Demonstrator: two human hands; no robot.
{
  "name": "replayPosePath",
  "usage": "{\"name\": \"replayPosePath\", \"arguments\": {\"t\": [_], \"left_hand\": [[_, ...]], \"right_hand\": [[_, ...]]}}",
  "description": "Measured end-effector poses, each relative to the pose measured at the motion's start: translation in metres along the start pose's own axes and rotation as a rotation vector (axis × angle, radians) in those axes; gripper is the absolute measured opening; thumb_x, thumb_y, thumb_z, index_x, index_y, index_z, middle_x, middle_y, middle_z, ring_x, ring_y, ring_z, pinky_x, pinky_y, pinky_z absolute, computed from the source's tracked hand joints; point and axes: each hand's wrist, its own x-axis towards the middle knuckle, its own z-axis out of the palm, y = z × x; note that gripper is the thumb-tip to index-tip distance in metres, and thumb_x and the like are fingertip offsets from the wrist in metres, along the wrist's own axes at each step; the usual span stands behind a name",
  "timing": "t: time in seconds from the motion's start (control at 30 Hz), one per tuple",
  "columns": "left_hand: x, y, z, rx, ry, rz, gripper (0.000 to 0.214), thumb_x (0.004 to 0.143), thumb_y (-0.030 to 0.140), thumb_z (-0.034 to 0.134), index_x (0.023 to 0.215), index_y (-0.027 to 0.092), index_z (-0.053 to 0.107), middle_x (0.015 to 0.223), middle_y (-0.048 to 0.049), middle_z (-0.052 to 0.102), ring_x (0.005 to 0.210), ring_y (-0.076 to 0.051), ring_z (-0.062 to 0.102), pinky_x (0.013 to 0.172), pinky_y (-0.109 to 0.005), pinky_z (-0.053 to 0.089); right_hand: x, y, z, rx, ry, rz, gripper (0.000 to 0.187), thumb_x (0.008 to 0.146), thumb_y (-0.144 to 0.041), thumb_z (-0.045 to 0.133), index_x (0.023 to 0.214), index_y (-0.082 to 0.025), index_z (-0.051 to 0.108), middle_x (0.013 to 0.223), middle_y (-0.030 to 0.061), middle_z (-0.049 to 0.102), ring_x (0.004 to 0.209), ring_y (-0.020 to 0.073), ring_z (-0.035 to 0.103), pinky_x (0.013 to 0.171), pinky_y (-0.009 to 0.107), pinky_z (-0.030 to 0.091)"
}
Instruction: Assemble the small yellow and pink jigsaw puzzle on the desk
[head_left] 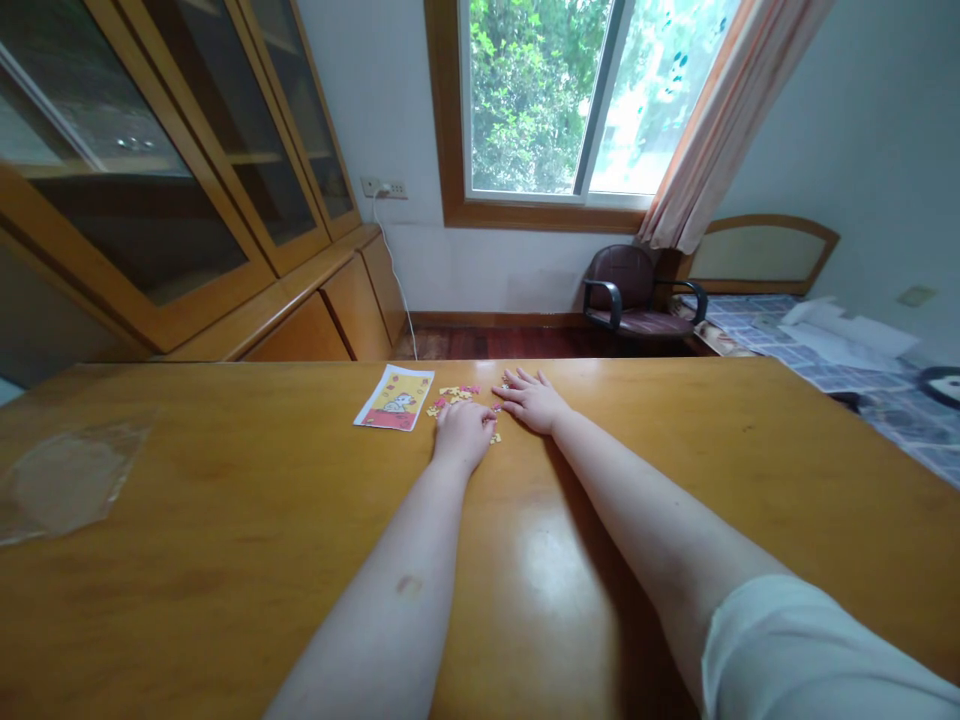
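Note:
Small yellow and pink jigsaw puzzle pieces (pixel 455 394) lie in a loose cluster on the wooden table (pixel 300 540). Over the near side of the cluster, my left hand (pixel 463 436) has its fingers curled and closed at a pink puzzle piece (pixel 496 407), mostly hidden by the fingertips. A yellow piece (pixel 496 438) rests beside its thumb. My right hand (pixel 532 402) lies flat with fingers spread, its thumb close to that pink piece; light pieces partly show by its fingers. Left of the cluster is a picture card (pixel 396 398) with a cartoon animal on yellow and pink.
A clear plastic bag (pixel 71 478) lies at the table's left. Beyond the table stand a glass-door cabinet (pixel 225 290), an office chair (pixel 634 290) under the window, and a bed (pixel 817 340) with papers on it.

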Motion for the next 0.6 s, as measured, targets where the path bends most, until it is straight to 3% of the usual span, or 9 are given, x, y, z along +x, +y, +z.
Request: {"name": "replayPosePath", "arguments": {"t": [0.07,0.27,0.5,0.6], "left_hand": [[0.000,0.001,-0.001,0.009,0.003,0.002,0.019,0.081,0.026,0.058,0.085,0.027,0.076,0.094,-0.0044,0.074,0.101,-0.025,0.062,0.096,-0.040,0.042],[0.000,0.002,-0.001,0.005,-0.006,-0.032,0.019,0.082,0.027,0.057,0.085,0.026,0.075,0.091,-0.0046,0.073,0.096,-0.024,0.061,0.091,-0.039,0.044],[0.000,0.002,-0.001,-0.009,-0.023,-0.046,0.017,0.081,0.027,0.058,0.084,0.026,0.075,0.093,-0.0043,0.073,0.097,-0.024,0.061,0.092,-0.038,0.044],[-0.001,0.004,-0.003,-0.019,-0.049,-0.032,0.018,0.082,0.025,0.056,0.083,0.025,0.074,0.092,-0.0041,0.073,0.096,-0.024,0.061,0.091,-0.038,0.045]], "right_hand": [[0.001,0.001,0.000,-0.009,0.026,0.005,0.046,0.098,-0.050,0.036,0.141,-0.036,0.045,0.157,0.0052,0.026,0.146,0.0306,0.019,0.115,0.060,0.011],[-0.009,0.002,-0.002,0.020,0.071,-0.198,0.041,0.097,-0.049,0.039,0.131,-0.036,0.057,0.151,0.0013,0.040,0.144,0.0255,0.026,0.117,0.051,0.014],[-0.001,0.005,0.004,0.035,0.101,-0.031,0.044,0.094,-0.049,0.044,0.134,-0.032,0.055,0.151,0.0041,0.039,0.143,0.0277,0.028,0.117,0.055,0.012],[0.004,0.008,0.006,0.064,0.148,0.117,0.056,0.095,-0.053,0.038,0.144,-0.027,0.042,0.155,0.0069,0.032,0.145,0.0267,0.024,0.117,0.053,0.012]]}}
